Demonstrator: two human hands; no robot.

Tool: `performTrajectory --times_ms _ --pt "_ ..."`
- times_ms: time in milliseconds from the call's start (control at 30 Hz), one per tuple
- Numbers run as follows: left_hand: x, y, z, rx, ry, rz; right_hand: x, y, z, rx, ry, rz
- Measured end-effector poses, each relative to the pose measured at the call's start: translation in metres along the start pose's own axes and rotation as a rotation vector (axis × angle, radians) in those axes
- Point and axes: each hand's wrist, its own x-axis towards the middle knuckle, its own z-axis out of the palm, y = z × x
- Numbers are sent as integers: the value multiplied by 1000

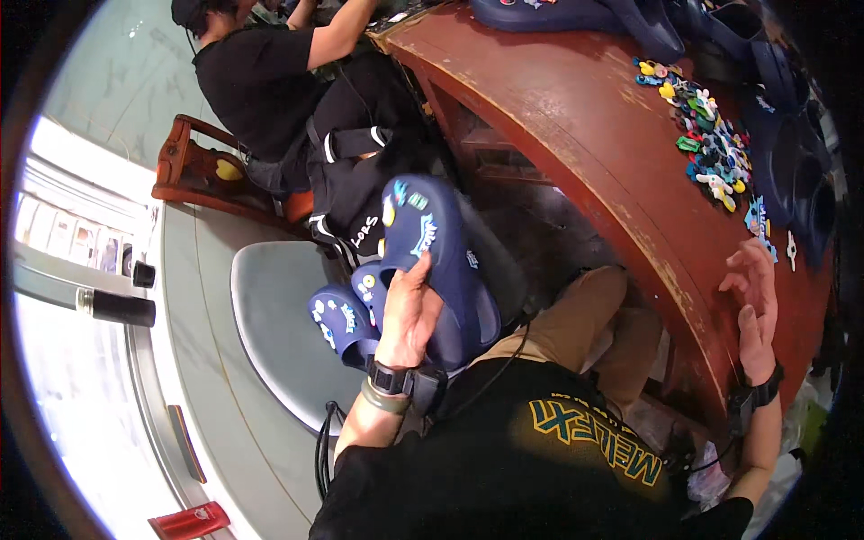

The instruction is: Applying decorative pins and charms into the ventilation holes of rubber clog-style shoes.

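Note:
My left hand is closed around a navy blue clog and holds it up over the grey chair seat. Colourful charms sit on the clog's upper, toward the toe and along the side. Just left of that hand, another pair of navy clogs with charms rests on the seat. My right hand is raised at the edge of the red-brown table. Its fingers are loosely bent and apart, with nothing seen in them. Near its fingertips lie a blue charm and a small white piece.
A heap of mixed charms covers part of the table. More navy clogs lie along its far and right sides. A co-worker in black sits at the upper left, beside a wooden chair. The grey chair stands at my left.

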Motion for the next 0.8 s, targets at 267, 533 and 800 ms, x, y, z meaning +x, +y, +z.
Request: performTrajectory --times_ms 267,533,800 --pt "92 -90 -133 24 217 68 -14 0 1 -83 -132 -67" --pt "108 -79 -163 7 286 -82 -18 -13 0 -119 -125 -156" --pt "30 -24 -64 323 183 -283 12 -4 8 -93 -197 -247"
